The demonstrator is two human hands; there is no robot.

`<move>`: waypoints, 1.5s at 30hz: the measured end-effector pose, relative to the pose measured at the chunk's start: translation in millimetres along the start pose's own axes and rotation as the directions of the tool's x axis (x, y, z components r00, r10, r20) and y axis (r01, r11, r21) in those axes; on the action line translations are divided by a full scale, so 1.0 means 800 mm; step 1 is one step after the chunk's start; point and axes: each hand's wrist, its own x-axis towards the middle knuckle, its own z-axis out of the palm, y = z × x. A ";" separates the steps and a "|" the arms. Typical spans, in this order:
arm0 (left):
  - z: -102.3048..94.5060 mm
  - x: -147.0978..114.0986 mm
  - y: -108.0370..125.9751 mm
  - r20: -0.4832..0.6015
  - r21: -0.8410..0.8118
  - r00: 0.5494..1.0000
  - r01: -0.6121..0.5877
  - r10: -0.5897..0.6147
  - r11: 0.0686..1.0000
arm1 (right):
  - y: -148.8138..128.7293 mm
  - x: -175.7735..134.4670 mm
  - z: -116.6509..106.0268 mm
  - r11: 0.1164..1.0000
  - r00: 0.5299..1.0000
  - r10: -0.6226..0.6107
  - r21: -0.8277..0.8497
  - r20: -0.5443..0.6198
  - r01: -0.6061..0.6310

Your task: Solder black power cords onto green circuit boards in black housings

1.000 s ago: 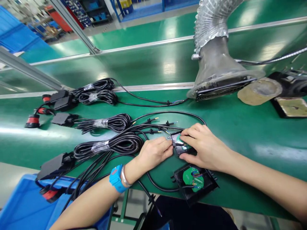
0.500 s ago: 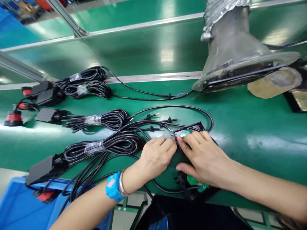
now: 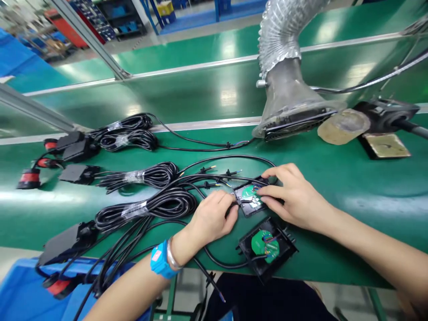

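My left hand [image 3: 212,216] has its thumb and fingers pinched on a black cable [image 3: 236,203] where it enters the left edge of a small open black housing [image 3: 246,213]. Inside that housing lies a green circuit board [image 3: 248,192] with thin coloured wires. On the housing's right side my right hand [image 3: 296,198] grips with curled fingers; its fingertips cover the right edge and part of the board. A second open black housing [image 3: 256,264], nearer the table's front edge, holds a round green board [image 3: 261,244] with a cable attached. Neither hand touches it.
Coiled black cables [image 3: 170,205] with boxes and red-black plugs fill the left side of the green bench [image 3: 351,214]. A blue bin [image 3: 20,285] stands at the front left. Behind are a fume hood [image 3: 287,98], a yellowish cup [image 3: 344,127] and a sponge tray [image 3: 386,146].
My right hand has shifted up and right, uncovering the second housing and more of the first board. My left hand stays near the first housing's left edge. The camera view has tilted upward.
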 end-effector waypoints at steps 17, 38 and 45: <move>0.004 0.001 -0.014 0.004 -0.023 0.999 -0.049 0.050 0.999 | -0.001 0.003 0.007 1.000 0.999 0.008 -0.020 0.038 -0.008; -0.008 0.018 -0.010 0.078 0.332 0.987 -0.156 0.138 0.930 | -0.062 0.017 0.041 0.921 0.973 -0.114 -0.346 0.203 0.180; -0.050 -0.037 0.065 0.066 0.059 0.990 0.117 -0.121 0.991 | -0.074 -0.025 0.006 0.983 0.984 -0.101 -0.137 0.149 0.121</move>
